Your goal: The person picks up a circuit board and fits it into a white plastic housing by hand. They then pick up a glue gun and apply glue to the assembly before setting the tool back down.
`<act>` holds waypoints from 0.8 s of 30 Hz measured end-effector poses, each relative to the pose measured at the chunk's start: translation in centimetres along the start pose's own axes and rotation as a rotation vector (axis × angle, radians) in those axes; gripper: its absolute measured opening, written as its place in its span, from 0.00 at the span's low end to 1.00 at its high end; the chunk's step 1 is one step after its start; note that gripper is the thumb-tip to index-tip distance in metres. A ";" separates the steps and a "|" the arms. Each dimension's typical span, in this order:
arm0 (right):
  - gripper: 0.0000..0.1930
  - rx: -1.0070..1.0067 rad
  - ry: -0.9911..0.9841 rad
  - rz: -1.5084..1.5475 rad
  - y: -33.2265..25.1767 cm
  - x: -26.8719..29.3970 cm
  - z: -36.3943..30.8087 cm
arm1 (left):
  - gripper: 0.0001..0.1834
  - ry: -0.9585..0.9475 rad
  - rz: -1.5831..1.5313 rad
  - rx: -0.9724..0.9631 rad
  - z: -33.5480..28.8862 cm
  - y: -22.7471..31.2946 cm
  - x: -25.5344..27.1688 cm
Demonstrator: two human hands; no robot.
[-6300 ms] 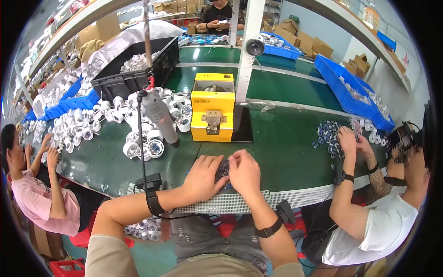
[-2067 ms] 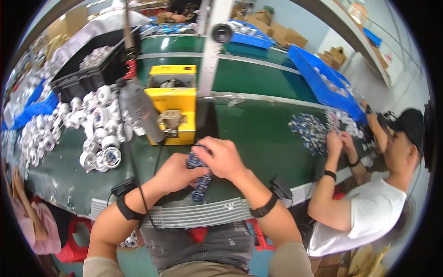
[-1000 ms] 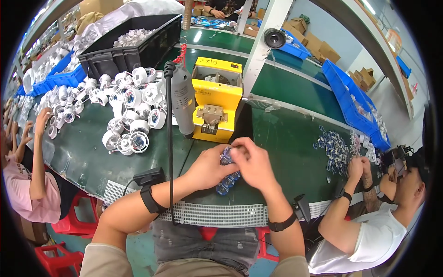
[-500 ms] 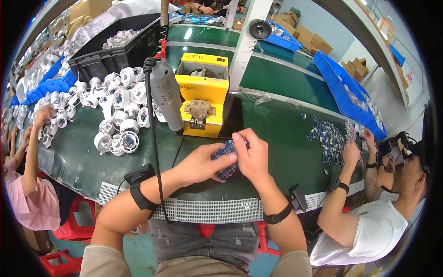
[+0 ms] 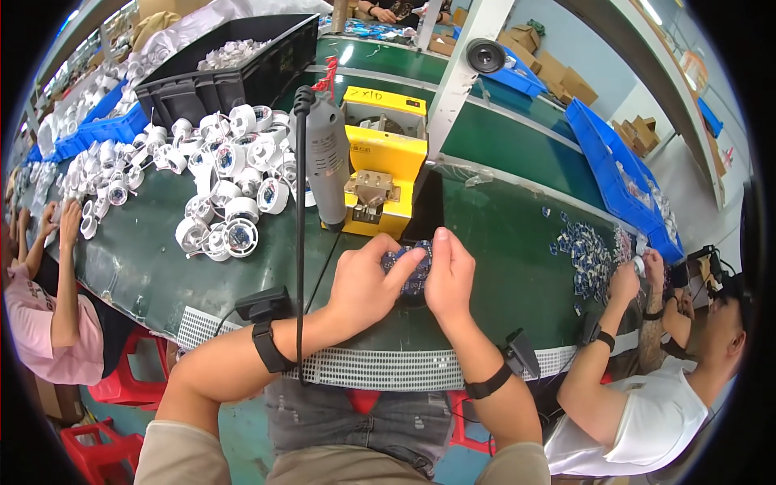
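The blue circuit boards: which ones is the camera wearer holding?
The boards between the left hand and right hand; a separate heap at right lies on the green bench.

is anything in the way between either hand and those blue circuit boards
Nothing visible is. The left hand holds the blue circuit boards directly, its thumb over their front, and the right hand is at their right edge. The black cable crosses the view of the left wrist, clear of the boards.

Two bare hands (image 5: 366,281) hold blue circuit boards (image 5: 415,279) too bunched to count; about them, one yellow box-shaped machine (image 5: 386,158), one grey cylindrical tool (image 5: 327,158), one black plastic crate (image 5: 178,103), dozens of white plastic housings (image 5: 241,208) and, at lower left, two red plastic stools (image 5: 121,392).
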State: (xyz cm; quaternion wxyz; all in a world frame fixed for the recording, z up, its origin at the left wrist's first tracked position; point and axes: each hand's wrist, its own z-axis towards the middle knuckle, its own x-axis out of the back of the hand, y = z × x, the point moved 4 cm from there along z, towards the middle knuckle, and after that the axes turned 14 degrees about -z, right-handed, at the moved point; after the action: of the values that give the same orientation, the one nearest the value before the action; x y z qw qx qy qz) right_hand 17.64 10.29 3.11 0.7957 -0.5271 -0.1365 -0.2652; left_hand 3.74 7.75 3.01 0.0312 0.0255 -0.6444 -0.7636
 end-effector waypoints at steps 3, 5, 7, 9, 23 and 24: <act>0.16 0.057 0.060 -0.064 -0.3 0.3 -0.1 | 0.18 0.006 0.184 -0.245 -0.1 0.5 -0.1; 0.15 0.121 0.129 -0.124 -0.7 0.5 -0.3 | 0.18 -0.101 0.107 -0.122 -0.1 0.1 -0.2; 0.15 0.175 0.179 -0.184 -1.0 0.6 -0.4 | 0.17 -0.113 0.064 -0.037 -0.3 0.6 -0.4; 0.15 0.231 0.231 -0.238 -1.3 0.7 -0.6 | 0.17 -0.122 0.026 0.046 -0.3 0.5 -0.5; 0.19 -0.271 0.066 0.376 0.3 0.7 0.6 | 0.12 -0.098 -0.083 -0.220 -0.8 0.7 -0.6; 0.18 -0.628 -0.226 0.831 1.3 -0.5 0.1 | 0.12 -0.157 -0.119 -0.146 -1.0 0.9 -0.8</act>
State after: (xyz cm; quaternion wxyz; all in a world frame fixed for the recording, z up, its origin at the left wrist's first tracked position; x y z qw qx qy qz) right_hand 17.97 10.94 1.88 0.6179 -0.7749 0.0849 0.1027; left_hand 4.68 6.69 3.72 -0.0630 0.0015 -0.5848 -0.8087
